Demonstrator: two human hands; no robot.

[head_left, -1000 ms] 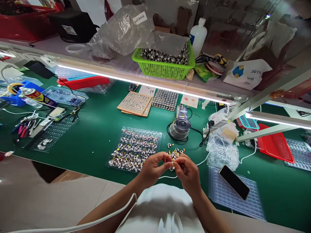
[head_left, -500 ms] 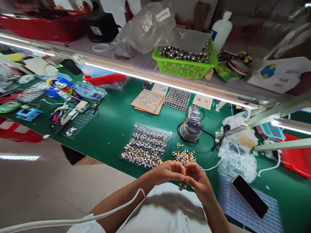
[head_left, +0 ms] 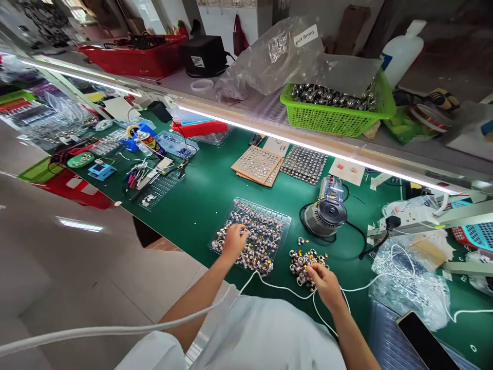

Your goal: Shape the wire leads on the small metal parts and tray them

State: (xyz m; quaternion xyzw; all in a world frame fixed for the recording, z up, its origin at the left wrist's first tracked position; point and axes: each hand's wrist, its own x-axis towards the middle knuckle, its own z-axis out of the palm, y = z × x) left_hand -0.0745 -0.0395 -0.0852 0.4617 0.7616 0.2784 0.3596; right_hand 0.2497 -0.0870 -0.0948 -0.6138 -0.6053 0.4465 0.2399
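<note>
My left hand is over the clear plastic tray, which holds rows of small white ring-shaped parts with yellow tabs. Its thumb and fingers are pinched together, and what sits between them is too small to make out. To the right, a loose pile of the same kind of parts lies on the green table. My right hand is at the pile's near right edge with thumb and fingertips closed. Whatever they grip is hidden among the parts. One single part lies just beyond the pile.
A round grey device with a black cable stands behind the pile. White cable crosses before the tray. Brown boards lie farther back beneath the shelf, which bears a green basket. A phone is at right.
My hands were together near my body, holding a small thing. They have parted: the left has moved over the tray, the right to the pile. The view has shifted left.
</note>
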